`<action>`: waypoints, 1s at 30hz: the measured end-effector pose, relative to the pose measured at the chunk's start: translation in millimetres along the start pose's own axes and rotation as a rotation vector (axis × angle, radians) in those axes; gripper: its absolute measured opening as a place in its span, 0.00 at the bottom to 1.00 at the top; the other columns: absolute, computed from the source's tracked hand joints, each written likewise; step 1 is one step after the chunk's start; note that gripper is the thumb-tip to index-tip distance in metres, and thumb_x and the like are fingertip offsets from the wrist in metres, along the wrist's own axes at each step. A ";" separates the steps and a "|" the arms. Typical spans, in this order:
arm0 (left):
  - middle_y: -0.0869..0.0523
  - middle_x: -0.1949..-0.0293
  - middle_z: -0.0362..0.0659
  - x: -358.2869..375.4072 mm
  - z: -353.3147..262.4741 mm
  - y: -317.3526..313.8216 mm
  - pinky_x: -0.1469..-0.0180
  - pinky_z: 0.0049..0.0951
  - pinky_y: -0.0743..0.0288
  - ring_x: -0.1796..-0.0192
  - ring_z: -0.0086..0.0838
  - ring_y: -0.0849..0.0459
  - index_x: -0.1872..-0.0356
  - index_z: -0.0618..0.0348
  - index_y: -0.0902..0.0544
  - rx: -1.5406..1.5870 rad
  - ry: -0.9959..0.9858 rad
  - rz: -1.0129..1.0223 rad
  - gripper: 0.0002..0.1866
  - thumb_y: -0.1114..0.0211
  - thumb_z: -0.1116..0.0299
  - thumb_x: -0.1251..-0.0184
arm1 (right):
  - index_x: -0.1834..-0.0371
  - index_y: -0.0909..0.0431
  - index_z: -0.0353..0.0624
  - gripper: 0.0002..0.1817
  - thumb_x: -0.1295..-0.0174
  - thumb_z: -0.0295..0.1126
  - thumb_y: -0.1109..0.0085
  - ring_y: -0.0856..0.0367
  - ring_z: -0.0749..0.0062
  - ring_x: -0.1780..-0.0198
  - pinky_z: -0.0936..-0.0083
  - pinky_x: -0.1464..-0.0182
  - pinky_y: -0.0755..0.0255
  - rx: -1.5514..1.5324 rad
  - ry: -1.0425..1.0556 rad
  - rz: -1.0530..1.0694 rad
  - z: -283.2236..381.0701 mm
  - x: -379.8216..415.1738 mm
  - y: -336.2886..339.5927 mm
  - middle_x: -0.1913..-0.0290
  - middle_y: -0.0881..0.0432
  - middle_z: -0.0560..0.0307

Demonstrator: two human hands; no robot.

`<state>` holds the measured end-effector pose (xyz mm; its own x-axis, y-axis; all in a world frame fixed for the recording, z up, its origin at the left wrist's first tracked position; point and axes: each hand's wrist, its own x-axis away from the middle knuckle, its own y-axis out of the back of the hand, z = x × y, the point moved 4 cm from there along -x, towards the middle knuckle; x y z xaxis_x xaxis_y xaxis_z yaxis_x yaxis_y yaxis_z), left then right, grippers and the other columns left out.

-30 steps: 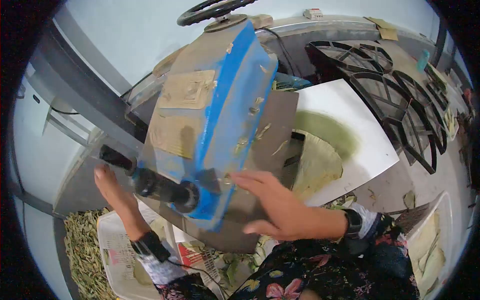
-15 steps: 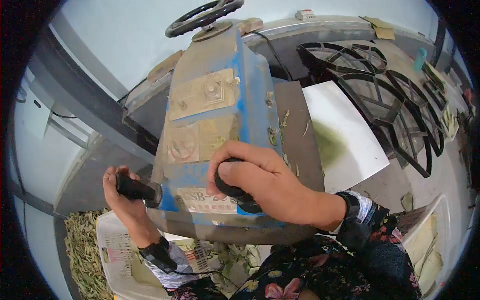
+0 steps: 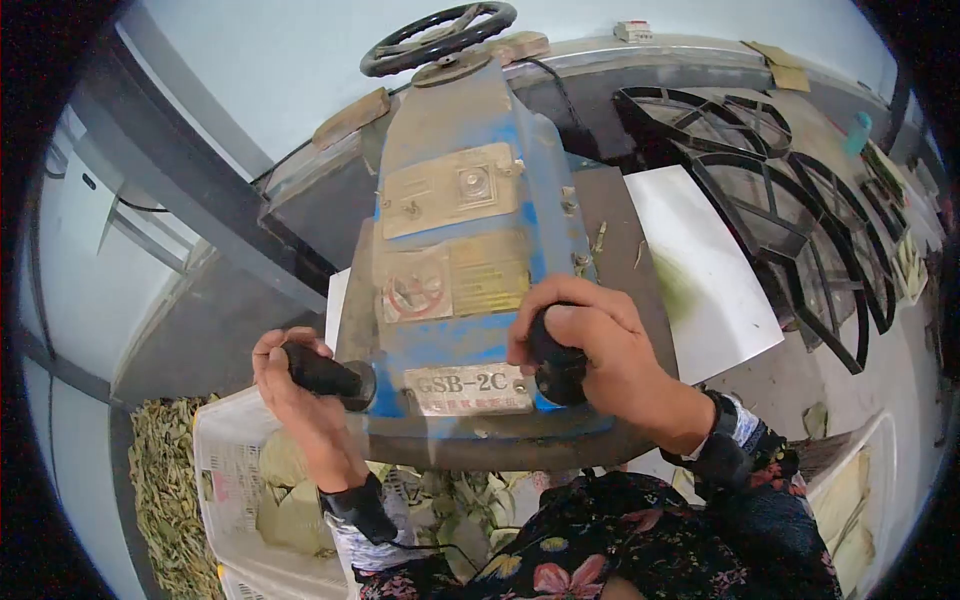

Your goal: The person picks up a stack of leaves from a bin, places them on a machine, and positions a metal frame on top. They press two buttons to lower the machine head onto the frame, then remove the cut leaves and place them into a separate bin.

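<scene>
A dusty blue machine (image 3: pixel 450 240) labelled GSB-2C stands in front of me, with a black handle on each side of its near end. My left hand (image 3: pixel 305 405) is wrapped round the left black handle (image 3: pixel 325 376), its thumb and fingers around the end. My right hand (image 3: pixel 610 355) grips the right black handle (image 3: pixel 557 355) from above, thumb on its top. A metal label plate (image 3: pixel 468 389) lies between the two handles. A black handwheel (image 3: pixel 440 42) tops the far end of the machine.
White baskets with flat leaves stand at lower left (image 3: pixel 215 460) and lower right (image 3: pixel 885 480). Cut leaf pieces (image 3: pixel 165 490) are heaped at far left. A white board (image 3: pixel 700 270) and black metal frames (image 3: pixel 790 210) are at the right.
The machine with both handles and both my hands now appears further right in view. More of the basket at lower left shows. Both hands keep their hold.
</scene>
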<state>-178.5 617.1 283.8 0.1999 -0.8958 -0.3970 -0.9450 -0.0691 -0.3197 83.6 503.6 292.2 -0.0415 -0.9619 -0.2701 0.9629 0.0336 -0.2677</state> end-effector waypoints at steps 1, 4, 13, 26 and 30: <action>0.22 0.67 0.49 2.9 -0.6 -3.0 0.66 0.26 0.29 0.70 0.30 0.26 0.59 0.59 0.30 0.000 -0.001 -0.004 0.09 0.50 0.67 0.37 | 0.68 0.27 0.34 0.14 0.43 0.33 0.61 0.26 0.74 0.69 0.77 0.63 0.31 0.011 -0.026 -0.019 -1.0 0.4 -0.2 0.71 0.23 0.53; 0.22 0.68 0.49 6.4 -0.4 -4.9 0.66 0.27 0.29 0.70 0.30 0.26 0.59 0.59 0.30 0.030 0.027 -0.067 0.08 0.51 0.68 0.37 | 0.69 0.28 0.34 0.15 0.43 0.35 0.61 0.26 0.73 0.69 0.77 0.64 0.31 0.035 -0.028 -0.043 -5.9 -0.1 -0.5 0.72 0.23 0.52; 0.21 0.70 0.48 -8.4 7.5 4.7 0.70 0.27 0.29 0.74 0.31 0.25 0.61 0.58 0.31 0.067 -0.119 0.016 0.05 0.50 0.70 0.36 | 0.70 0.29 0.35 0.16 0.42 0.38 0.61 0.28 0.73 0.72 0.77 0.65 0.32 0.076 0.018 -0.218 -6.4 3.8 -13.8 0.74 0.24 0.52; 0.30 0.49 0.50 -39.5 9.1 50.7 0.44 0.35 0.34 0.49 0.34 0.27 0.36 0.66 0.46 -0.261 -0.691 0.221 0.31 0.50 0.56 0.30 | 0.36 0.44 0.34 0.32 0.40 0.38 0.44 0.46 0.49 0.32 0.61 0.31 0.53 1.207 0.157 -0.247 -54.0 29.9 26.8 0.34 0.46 0.38; 0.34 0.46 0.54 3.0 19.6 31.2 0.43 0.36 0.36 0.46 0.36 0.28 0.34 0.67 0.51 -0.492 -0.366 0.375 0.36 0.45 0.57 0.34 | 0.37 0.42 0.32 0.33 0.40 0.40 0.43 0.35 0.57 0.39 0.64 0.40 0.37 1.092 -0.235 -0.576 -119.9 57.1 154.8 0.38 0.39 0.39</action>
<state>-202.2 620.9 255.8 -0.1683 -0.6996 -0.6945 -0.9570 -0.0529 0.2851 198.4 486.4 124.5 -0.5885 -0.7909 -0.1676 0.5433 -0.5405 0.6425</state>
